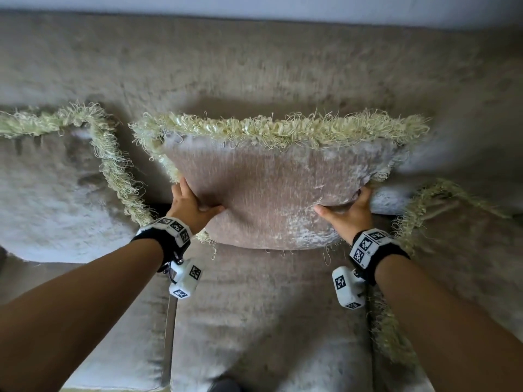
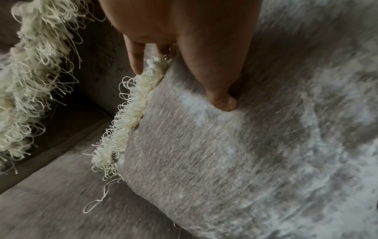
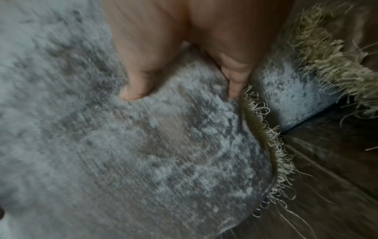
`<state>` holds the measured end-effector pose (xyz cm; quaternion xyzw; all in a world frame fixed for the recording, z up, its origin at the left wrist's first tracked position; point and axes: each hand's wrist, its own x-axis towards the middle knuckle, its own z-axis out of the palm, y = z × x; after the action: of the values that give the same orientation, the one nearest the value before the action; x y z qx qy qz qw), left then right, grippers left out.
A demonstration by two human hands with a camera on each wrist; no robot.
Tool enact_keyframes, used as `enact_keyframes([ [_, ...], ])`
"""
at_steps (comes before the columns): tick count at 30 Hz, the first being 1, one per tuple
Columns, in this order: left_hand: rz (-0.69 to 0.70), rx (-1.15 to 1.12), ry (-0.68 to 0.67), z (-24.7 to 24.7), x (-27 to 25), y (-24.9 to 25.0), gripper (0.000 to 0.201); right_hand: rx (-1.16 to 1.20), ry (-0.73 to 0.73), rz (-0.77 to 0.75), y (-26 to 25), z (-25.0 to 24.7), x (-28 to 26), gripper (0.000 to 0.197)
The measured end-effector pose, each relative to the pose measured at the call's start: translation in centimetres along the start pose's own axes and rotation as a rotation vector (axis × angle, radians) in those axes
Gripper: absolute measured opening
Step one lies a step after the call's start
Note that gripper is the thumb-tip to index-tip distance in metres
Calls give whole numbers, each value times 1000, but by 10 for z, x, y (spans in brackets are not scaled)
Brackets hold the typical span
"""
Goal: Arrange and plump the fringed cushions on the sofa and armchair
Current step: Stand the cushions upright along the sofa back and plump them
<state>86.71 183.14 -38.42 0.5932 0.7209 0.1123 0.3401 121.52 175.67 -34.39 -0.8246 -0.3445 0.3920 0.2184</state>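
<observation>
**Both hands clamped on the middle cushion**

Your left hand (image 1: 189, 203) grips the left edge of the greyish-beige velvet cushion with pale cream looped fringe (image 1: 271, 190): the thumb presses into its front face while the fingers (image 2: 135, 55) wrap behind the fringed seam. Your right hand (image 1: 349, 212) does the same on the cushion's right edge, thumb dug into the velvet, fingers (image 3: 237, 80) curled round the back by the fringe. Between your hands the cushion stands upright on the grey-beige velvet sofa (image 1: 266, 306), its lower edge on the seat and its top fringe against the backrest. Left of this cushion, a second matching fringed cushion (image 1: 51, 188) leans on the backrest, close but apart. Right of it, a third fringed cushion (image 1: 452, 236) lies just beside your right wrist, blurred.
</observation>
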Motion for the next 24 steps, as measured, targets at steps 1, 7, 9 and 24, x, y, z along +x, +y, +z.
enact_keyframes([
  [1, -3, 13, -11, -4, -4, -1, 124, -6, -17, -2, 0, -4, -5, 114],
  [7, -36, 349, -79, -23, -44, 11, 118, -36, -94, -30, -1, -43, -48, 111],
  [9, -39, 461, -88, -26, -66, 22, 104, -36, -90, -22, 3, -58, -65, 109],
  [24, 331, 249, -332, 62, -236, 215, 62, 17, -7, -57, 127, -231, -149, 49],
])
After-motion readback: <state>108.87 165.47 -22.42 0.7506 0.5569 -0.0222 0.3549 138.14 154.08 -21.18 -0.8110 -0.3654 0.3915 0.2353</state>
